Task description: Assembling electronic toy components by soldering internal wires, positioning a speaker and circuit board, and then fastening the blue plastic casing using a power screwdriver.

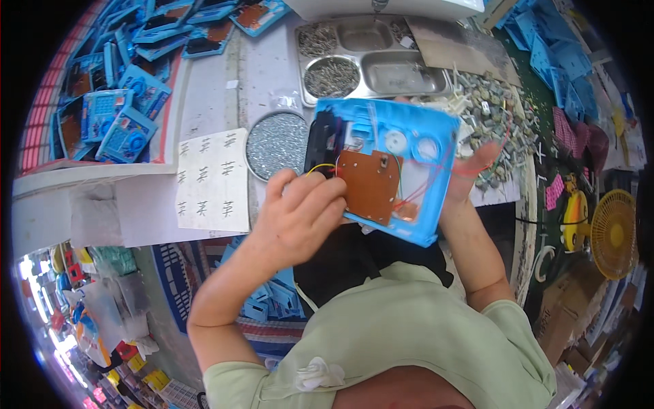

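A blue plastic casing (441, 146) of an electronic toy is held tilted in front of me, its inner side facing up. Inside it lie a brown circuit board (371, 187), a black part along the left edge and thin red, yellow and green wires. My left hand (300, 215) is closed at the casing's left edge, its fingertips bent over by the board and the yellow wire; what lies under them is hidden. From the right, my right hand (470, 170) grips the casing's side, its thumb stretched out near the red wires and the other fingers mostly hidden behind.
A round dish of small metal screws (278, 146) stands left of the casing, beside a marked white sheet (214, 184). Behind are a metal compartment tray (402, 73) with small parts and a pile of small components (501, 112). Blue casings (133, 116) fill a bin at left.
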`<act>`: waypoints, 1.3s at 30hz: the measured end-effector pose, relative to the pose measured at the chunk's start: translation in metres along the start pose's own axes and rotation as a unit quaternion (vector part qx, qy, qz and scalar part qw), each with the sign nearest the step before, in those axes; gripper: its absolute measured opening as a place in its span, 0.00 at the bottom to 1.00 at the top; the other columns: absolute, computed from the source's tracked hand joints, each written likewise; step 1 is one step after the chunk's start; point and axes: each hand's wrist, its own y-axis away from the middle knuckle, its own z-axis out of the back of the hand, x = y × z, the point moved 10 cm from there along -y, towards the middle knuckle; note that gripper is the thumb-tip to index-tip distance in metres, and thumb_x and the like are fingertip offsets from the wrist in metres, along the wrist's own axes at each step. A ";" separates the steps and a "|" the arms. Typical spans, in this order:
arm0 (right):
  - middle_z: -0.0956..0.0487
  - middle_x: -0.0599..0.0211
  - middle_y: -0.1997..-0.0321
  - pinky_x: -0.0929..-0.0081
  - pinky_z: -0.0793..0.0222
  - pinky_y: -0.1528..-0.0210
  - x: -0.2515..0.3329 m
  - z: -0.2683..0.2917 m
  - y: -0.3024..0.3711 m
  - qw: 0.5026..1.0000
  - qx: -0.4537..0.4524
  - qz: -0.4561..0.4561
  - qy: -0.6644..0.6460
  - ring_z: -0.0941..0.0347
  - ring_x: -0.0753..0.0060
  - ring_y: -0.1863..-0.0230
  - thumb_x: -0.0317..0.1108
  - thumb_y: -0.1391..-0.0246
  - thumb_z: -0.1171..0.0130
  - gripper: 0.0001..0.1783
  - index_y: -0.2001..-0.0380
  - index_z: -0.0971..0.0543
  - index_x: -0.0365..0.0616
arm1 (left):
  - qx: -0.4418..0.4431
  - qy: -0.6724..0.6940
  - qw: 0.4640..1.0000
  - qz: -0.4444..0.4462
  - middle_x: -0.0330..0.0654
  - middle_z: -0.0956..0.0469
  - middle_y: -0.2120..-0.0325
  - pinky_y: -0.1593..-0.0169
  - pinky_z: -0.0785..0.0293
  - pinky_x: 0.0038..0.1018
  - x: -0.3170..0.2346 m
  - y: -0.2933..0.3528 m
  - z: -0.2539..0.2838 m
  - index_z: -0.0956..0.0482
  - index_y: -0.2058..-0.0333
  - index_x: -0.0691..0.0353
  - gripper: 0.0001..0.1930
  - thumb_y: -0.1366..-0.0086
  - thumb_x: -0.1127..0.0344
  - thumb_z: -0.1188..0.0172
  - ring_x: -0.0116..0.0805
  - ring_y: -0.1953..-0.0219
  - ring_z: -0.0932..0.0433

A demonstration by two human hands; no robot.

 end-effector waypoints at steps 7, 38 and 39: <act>0.22 0.61 0.45 0.66 0.29 0.38 0.052 0.037 0.008 0.837 -0.097 -0.032 0.538 0.26 0.70 0.44 0.33 0.34 0.45 0.21 0.40 0.26 0.39 | 0.102 0.027 0.989 -0.103 0.43 0.22 0.49 0.53 0.27 0.36 0.050 0.017 -0.066 0.20 0.61 0.62 0.12 0.43 0.66 0.39 0.40 0.51 0.23; 0.27 0.67 0.67 0.61 0.36 0.62 -0.003 -0.001 0.008 0.375 0.104 0.137 0.911 0.32 0.57 0.65 0.27 0.62 0.36 0.14 0.67 0.21 0.47 | -0.075 0.075 0.974 0.198 0.47 0.21 0.49 0.37 0.30 0.46 0.083 0.011 -0.077 0.18 0.56 0.61 0.15 0.44 0.74 0.34 0.54 0.39 0.26; 0.27 0.66 0.68 0.61 0.36 0.63 -0.004 0.003 0.011 0.380 0.121 0.118 0.910 0.32 0.57 0.65 0.28 0.61 0.35 0.13 0.67 0.21 0.47 | -0.064 0.084 0.975 0.193 0.47 0.21 0.49 0.37 0.31 0.46 0.073 0.014 -0.076 0.18 0.56 0.60 0.15 0.44 0.74 0.34 0.53 0.39 0.26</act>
